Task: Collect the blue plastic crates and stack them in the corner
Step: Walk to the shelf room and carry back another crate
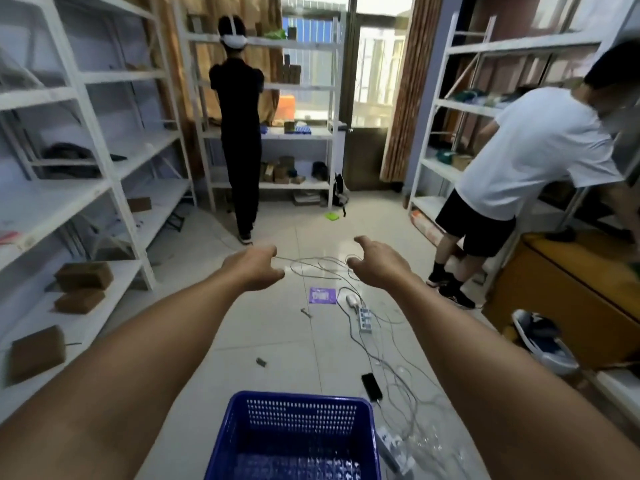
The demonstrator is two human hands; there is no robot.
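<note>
**Crate on the floor, both hands free above it**

Crate [294,438], blue and latticed, sits on the tiled floor [277,327] at the bottom edge of the view, right under the wearer, and it looks empty. Only this one blue crate shows, and no stack in any corner, so the job reads as barely started. Left hand [254,268] and right hand [375,261] reach out ahead, fingers spread and curled, holding nothing, well clear of the crate's rim. Just beside the crate's right wall lie a power strip [394,448] and a tangle of white cables [391,362] running up the floor, plus a dark phone [372,386]: snag risk, I'd say. The left side looks clearer, with bare tile up to the white shelving [114,188]. Ahead, a person in black [239,133] stands at the far shelves and a person in white [530,157] bends at the right, narrowing the aisle.
</note>
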